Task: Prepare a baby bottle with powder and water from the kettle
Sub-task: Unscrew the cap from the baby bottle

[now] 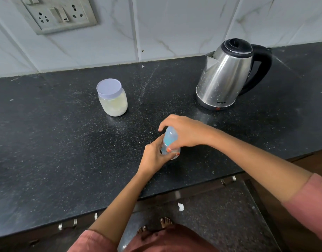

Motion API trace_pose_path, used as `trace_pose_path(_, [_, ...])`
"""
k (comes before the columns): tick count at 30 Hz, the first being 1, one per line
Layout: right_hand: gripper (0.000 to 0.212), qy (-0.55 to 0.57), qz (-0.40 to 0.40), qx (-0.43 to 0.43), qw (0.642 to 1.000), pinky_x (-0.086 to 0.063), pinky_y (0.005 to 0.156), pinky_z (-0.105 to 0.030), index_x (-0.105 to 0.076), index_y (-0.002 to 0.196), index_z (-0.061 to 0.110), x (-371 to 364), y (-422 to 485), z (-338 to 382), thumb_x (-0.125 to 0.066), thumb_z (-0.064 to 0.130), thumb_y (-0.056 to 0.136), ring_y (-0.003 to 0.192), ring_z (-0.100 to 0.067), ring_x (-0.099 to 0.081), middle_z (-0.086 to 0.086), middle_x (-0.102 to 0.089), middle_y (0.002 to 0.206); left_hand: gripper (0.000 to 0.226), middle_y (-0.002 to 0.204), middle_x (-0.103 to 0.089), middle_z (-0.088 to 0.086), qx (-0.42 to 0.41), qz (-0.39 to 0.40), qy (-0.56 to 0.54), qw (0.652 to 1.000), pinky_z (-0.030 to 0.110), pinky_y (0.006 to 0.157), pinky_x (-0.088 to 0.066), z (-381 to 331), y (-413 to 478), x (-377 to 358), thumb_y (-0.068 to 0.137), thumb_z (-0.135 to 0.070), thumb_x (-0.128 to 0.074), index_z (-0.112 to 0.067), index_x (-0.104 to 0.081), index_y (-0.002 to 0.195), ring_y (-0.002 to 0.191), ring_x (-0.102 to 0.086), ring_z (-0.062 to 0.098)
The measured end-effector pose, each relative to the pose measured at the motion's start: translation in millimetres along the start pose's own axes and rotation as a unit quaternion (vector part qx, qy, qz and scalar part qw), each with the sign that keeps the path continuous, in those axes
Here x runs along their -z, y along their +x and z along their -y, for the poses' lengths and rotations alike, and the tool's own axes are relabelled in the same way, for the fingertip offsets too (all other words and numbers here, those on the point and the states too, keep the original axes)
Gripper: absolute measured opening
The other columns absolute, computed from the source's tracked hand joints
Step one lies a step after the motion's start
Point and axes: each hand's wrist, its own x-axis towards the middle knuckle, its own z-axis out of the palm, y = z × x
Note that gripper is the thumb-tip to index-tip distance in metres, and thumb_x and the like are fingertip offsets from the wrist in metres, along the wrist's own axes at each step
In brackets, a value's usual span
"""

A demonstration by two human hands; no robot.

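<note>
Home kitchen; black speckled granite countertop (65, 142) runs along a wall of white marble-look tiles (174, 24); switch-and-socket plate (56, 13) set into the tiles above the counter; stainless electric kettle (225, 75) with black handle stands on the counter at the right; clear lidded jar (113, 99) of pale powder stands well apart to its left; metal cabinet handles (227, 180) under the counter edge; speckled stone floor (220, 215) below, bare feet (165, 221) on it

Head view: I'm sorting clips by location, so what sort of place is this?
Probably a home kitchen: a dark speckled counter against a tiled wall with a socket panel, and a steel electric kettle and lidded powder jar standing on it.
</note>
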Motion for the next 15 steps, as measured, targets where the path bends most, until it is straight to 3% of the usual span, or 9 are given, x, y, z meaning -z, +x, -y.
trace_pose_path(2, [0.061, -0.029, -0.047, -0.070, 0.996, -0.038, 0.080, -0.033, -0.045, 0.121, 0.027, -4, -2, 7, -0.070, 0.048, 0.070, 0.113, -0.022, -0.049, 0.002, -0.046, 0.125, 0.046, 0.082, -0.063, -0.026, -0.005, -0.004, 0.007, 1.000, 0.005, 0.067, -0.045, -3, -1, 1, 0.069, -0.022, -0.077, -0.037, -0.054, 0.105, 0.082, -0.060, -0.013])
trace_pose_path(5, [0.060, -0.132, -0.062, -0.128, 0.981, -0.034, 0.072, -0.032, -0.044, 0.118, 0.019, -12, -1, 16, -0.066, 0.052, 0.072, 0.106, -0.029, -0.055, -0.006, -0.053, 0.117, 0.044, 0.080, -0.062, -0.026, -0.004, -0.005, 0.012, 1.000, 0.004, 0.065, -0.043, -4, -2, 1, 0.069, -0.020, -0.078, -0.034, -0.054, 0.102, 0.080, -0.059, -0.014])
trace_pose_path(8, [0.048, -0.142, -0.054, -0.106, 0.983, -0.036, 0.070, -0.032, -0.044, 0.115, 0.017, -12, -1, 19, -0.069, 0.031, 0.076, 0.104, -0.030, -0.056, -0.008, -0.054, 0.116, 0.046, 0.089, -0.066, -0.018, 0.001, 0.002, 0.003, 1.000, 0.019, 0.076, -0.052, -4, -2, 0, 0.069, -0.021, -0.078, -0.034, -0.054, 0.106, 0.087, -0.063, -0.005])
trace_pose_path(11, [0.043, -0.151, -0.008, -0.049, 0.987, -0.033, 0.068, -0.032, -0.045, 0.111, 0.021, -5, -3, 19, -0.069, 0.016, 0.075, 0.103, -0.026, -0.052, -0.004, -0.048, 0.114, 0.045, 0.097, -0.068, -0.007, 0.000, 0.001, 0.000, 1.000, 0.033, 0.081, -0.054, -4, -2, -1, 0.070, -0.022, -0.079, -0.022, -0.057, 0.109, 0.091, -0.064, 0.006])
trace_pose_path(15, [0.036, -0.140, 0.041, 0.003, 0.989, -0.032, 0.070, -0.033, -0.051, 0.106, 0.025, 1, -3, 16, -0.068, 0.014, 0.076, 0.109, -0.020, -0.045, 0.001, -0.042, 0.120, 0.046, 0.097, -0.067, -0.007, 0.006, -0.003, -0.002, 1.000, 0.031, 0.082, -0.053, -3, -1, -1, 0.069, -0.023, -0.080, -0.019, -0.057, 0.108, 0.092, -0.064, 0.007])
